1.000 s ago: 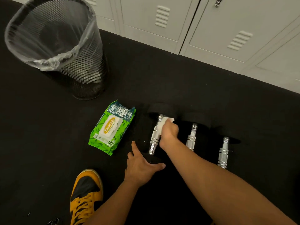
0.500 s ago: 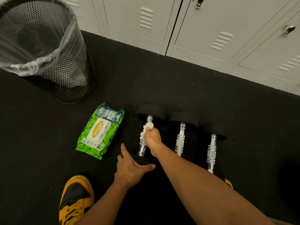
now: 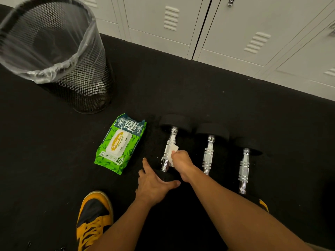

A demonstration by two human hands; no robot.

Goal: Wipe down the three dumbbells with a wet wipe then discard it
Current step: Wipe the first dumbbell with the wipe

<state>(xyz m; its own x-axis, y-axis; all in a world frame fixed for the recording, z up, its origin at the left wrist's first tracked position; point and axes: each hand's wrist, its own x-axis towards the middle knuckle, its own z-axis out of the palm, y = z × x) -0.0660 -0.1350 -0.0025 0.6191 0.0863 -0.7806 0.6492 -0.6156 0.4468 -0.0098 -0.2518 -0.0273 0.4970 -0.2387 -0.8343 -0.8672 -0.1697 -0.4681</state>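
Head view: your right hand (image 3: pixel 181 163) pinched the wet wipe (image 3: pixel 172 154) on the left dumbbell (image 3: pixel 169 151); left hand (image 3: pixel 154 185), fingers spread, steadied its near end; middle dumbbell (image 3: pixel 208 154) looked next.

Wipes pack (image 3: pixel 120 144) lies left of three dumbbells (image 3: pixel 207 153).
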